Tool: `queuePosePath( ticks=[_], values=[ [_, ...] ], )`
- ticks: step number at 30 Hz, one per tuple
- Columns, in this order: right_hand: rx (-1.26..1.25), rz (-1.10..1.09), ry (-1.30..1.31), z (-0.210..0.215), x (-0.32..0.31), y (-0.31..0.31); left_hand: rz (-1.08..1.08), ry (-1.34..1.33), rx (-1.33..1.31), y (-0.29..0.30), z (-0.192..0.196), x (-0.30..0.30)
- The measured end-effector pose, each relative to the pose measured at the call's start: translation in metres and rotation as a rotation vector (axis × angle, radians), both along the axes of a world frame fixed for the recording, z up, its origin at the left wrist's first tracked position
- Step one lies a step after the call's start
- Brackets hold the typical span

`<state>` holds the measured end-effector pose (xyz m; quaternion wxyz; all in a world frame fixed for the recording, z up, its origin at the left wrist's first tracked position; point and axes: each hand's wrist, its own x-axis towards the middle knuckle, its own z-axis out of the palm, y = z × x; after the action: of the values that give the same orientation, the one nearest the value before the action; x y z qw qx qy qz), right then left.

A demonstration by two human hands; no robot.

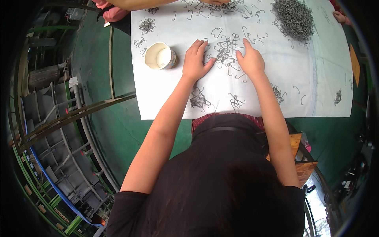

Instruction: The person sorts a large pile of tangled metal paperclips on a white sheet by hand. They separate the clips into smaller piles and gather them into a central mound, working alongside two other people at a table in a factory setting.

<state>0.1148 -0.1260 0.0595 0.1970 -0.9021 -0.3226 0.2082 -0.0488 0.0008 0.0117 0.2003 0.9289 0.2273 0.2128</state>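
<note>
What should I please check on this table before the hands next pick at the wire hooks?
1. Left hand lies flat on the white sheet, beside the loose wire hooks: ok.
2. Right hand rests on the other side of the same cluster, fingers on hooks: ok.
3. Either hand closed on a hook: not ok, both lie open.
4. Paper cup upright: not ok, it lies on its side, mouth facing the camera.
5. Large tangled hook pile apart from the hands: ok.
6. Another person's arm at the far edge clear of the cluster: ok.
</note>
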Motion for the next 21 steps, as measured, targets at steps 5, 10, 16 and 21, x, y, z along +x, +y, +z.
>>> queuePosePath(
  ticks=[5,10,16,21],
  values=[
    [0.108,0.109,0.184,-0.028,-0.006,0.005,-0.004,0.008,-0.02,-0.001,0.0,-0.001],
    [0.175,0.137,0.129,-0.024,-0.03,0.014,-0.006,-0.006,-0.029,-0.001,-0.001,0.0],
    [0.272,-0.028,-0.071,-0.015,-0.009,0.018,0.0,-0.007,-0.003,-0.001,0.001,-0.001],
    [0.364,0.039,-0.251,-0.03,-0.004,0.009,0.003,-0.006,-0.015,-0.002,0.002,0.001]
  ],
)
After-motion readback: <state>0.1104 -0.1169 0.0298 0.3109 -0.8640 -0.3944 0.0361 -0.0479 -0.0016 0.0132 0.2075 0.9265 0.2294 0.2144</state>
